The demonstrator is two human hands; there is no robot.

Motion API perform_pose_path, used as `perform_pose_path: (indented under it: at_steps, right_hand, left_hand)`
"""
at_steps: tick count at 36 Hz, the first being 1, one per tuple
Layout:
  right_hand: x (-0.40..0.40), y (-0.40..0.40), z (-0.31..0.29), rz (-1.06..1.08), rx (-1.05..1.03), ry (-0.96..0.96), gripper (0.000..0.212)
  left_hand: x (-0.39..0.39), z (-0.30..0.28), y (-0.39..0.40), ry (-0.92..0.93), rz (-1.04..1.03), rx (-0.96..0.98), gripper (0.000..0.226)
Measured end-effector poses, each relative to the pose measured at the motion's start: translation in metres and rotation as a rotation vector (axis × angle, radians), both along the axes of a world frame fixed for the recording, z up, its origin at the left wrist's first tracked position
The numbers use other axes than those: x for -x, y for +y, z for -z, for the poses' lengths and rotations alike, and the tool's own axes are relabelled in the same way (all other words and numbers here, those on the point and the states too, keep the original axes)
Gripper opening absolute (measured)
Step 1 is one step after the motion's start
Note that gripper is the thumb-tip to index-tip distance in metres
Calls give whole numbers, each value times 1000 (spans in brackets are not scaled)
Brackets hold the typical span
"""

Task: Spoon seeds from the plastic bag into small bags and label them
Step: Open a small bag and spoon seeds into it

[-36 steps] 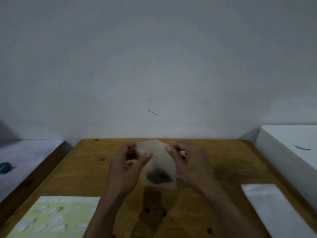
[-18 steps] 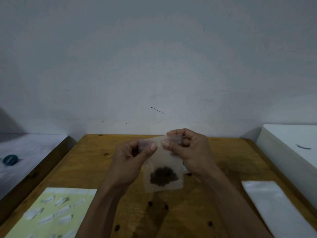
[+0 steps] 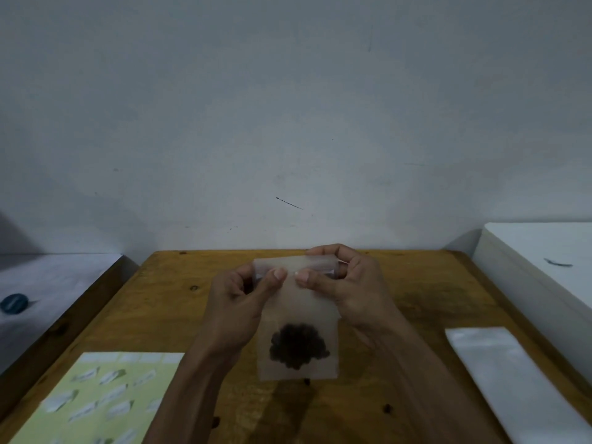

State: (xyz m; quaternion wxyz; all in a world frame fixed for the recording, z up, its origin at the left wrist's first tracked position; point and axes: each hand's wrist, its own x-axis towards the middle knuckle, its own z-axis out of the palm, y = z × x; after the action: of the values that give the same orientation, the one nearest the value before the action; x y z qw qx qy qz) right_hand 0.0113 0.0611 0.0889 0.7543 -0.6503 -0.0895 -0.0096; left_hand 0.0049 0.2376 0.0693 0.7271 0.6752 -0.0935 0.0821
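Note:
A small translucent bag hangs upright above the wooden table, with a dark clump of seeds lying in its bottom. My left hand pinches the bag's top strip from the left, thumb on the front. My right hand pinches the same strip from the right, fingers curled behind it. The two thumbs nearly meet at the middle of the strip. A yellow-green sheet of white labels lies at the table's near left. No spoon and no large seed bag are in view.
A stack of flat white empty bags lies at the near right. A white box-like surface borders the table on the right, a lower white surface with a blue round object on the left. A few loose seeds dot the table.
Both hands have lifted the bag slightly and straightened it upright; the top edge is now flat and level, and the thumbs have come closer together along the strip.

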Motion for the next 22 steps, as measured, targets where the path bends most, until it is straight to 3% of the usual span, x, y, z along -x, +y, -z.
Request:
perform_pose_path:
  at_steps: [3, 8, 14, 17, 20, 22]
  right_hand:
    - [1, -3, 0, -41, -20, 53, 39]
    - [9, 3, 10, -52, -60, 130, 23]
    - [23, 20, 27, 7, -95, 229, 27]
    - [32, 35, 42, -6, -8, 277, 27]
    - [35, 55, 66, 9, 175, 293, 22]
    - [33, 67, 79, 42, 344, 268, 20]
  left_hand:
    - [1, 3, 8, 18, -11, 32, 34]
    - [11, 6, 15, 11, -69, 41, 40]
    - [29, 11, 38, 175, -37, -35, 41]
    - [38, 24, 60, 280, -77, -121, 36]
    - [41, 40, 76, 300, -161, -317, 13]
    - [40, 54, 84, 295, -241, -468, 15]
